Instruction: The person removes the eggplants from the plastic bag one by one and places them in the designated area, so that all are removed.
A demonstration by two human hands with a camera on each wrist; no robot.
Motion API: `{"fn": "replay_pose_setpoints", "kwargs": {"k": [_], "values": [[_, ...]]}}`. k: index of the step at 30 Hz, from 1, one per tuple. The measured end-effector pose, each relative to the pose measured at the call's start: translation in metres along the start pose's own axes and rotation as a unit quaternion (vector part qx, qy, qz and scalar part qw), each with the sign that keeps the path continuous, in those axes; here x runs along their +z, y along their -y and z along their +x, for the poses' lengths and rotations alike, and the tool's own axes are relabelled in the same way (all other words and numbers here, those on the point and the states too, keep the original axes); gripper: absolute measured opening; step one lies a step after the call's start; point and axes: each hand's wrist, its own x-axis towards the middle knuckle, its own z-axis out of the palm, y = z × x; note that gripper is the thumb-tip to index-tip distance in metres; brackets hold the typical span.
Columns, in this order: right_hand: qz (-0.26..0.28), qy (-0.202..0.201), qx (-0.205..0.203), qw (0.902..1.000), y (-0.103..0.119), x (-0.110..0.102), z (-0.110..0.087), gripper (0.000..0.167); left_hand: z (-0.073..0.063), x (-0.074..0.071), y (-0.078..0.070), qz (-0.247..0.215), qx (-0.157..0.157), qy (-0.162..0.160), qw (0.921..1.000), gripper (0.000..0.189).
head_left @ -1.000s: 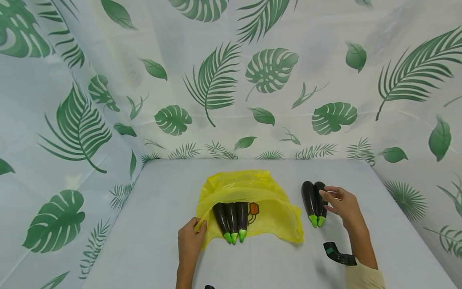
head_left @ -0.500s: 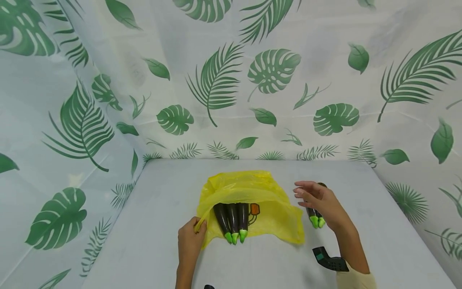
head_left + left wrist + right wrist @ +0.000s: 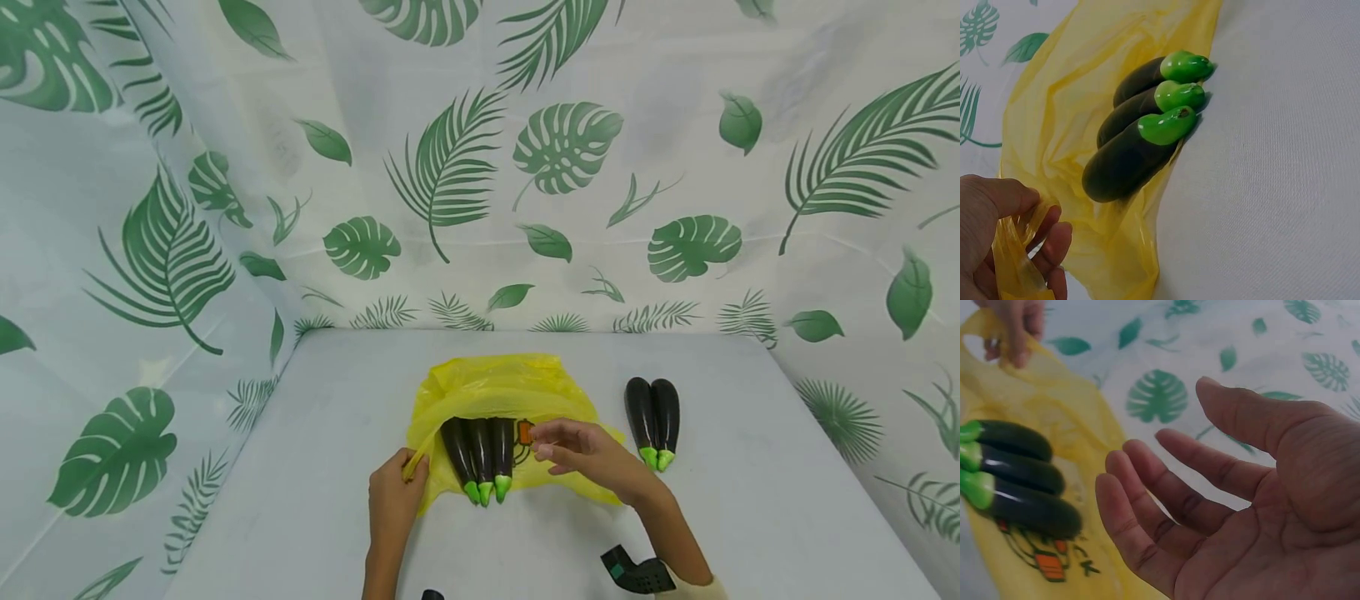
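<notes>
A yellow plastic bag (image 3: 480, 379) lies on the table with its mouth toward me. Three dark eggplants (image 3: 480, 450) with green caps rest side by side in that mouth, their caps at the near edge. My left hand (image 3: 397, 492) pinches the left edge of the bag between thumb and fingers; the left wrist view shows the gathered plastic (image 3: 1019, 250) in its grip. Over the right part of the bag hovers my right hand (image 3: 592, 458), fingers loosely spread and holding nothing, just right of the eggplants. In the right wrist view its palm (image 3: 1260, 550) faces the camera.
Two more eggplants (image 3: 652, 421) lie side by side on the white table (image 3: 757, 500), right of the bag. Leaf-printed sheets (image 3: 450, 275) rise behind the table and along its sides. A black wrist device (image 3: 637, 571) sits on my right forearm.
My right hand has moved left, from beside the two eggplants on the right to over the bag, leaving them in place. My left hand keeps its grip on the bag.
</notes>
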Motion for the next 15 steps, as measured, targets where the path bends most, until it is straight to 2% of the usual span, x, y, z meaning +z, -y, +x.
{"fn": "replay_pose_setpoints", "kwargs": {"k": [4, 8, 11, 15], "values": [[0.008, 0.022, 0.022, 0.9995, -0.011, 0.012, 0.006, 0.041, 0.0, -0.001, -0.001, -0.006, -0.004, 0.004, 1.0, 0.008], [0.012, 0.012, 0.043, 0.9989, -0.02, 0.019, 0.01, 0.046, 0.0, -0.001, -0.001, -0.006, -0.002, 0.003, 1.0, 0.008], [0.017, -0.013, 0.058, 0.9981, -0.025, 0.022, 0.013, 0.052, 0.0, -0.002, -0.001, -0.008, 0.002, 0.001, 1.0, 0.007], [0.032, -0.065, 0.083, 0.9939, -0.032, 0.027, 0.018, 0.058, 0.0, -0.002, 0.0, -0.006, 0.001, 0.002, 1.0, 0.007]]}}
